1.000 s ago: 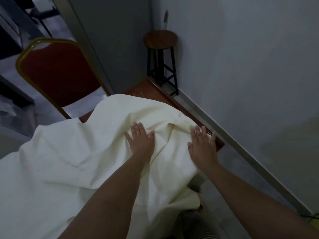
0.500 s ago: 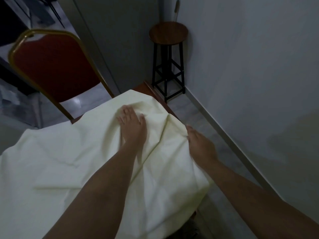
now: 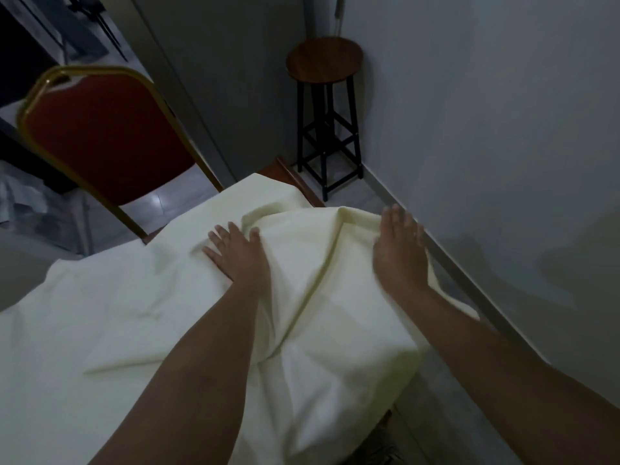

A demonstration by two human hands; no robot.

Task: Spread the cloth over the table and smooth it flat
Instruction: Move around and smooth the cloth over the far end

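- While my left hand [image 3: 240, 255] lies flat and open on the cloth [image 3: 141, 317], it feels soft, light; ridges slide.
- Right hand [image 3: 399, 251], open, holding nothing; I'd grip the table-edge [image 3: 303, 187] hem.

Two bare forearms, sleeveless; hands [image 3: 240, 255] without gloves.

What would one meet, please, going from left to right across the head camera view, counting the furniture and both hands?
Red chair → left hand → round wooden stool → right hand, both hands open on the cream cloth.
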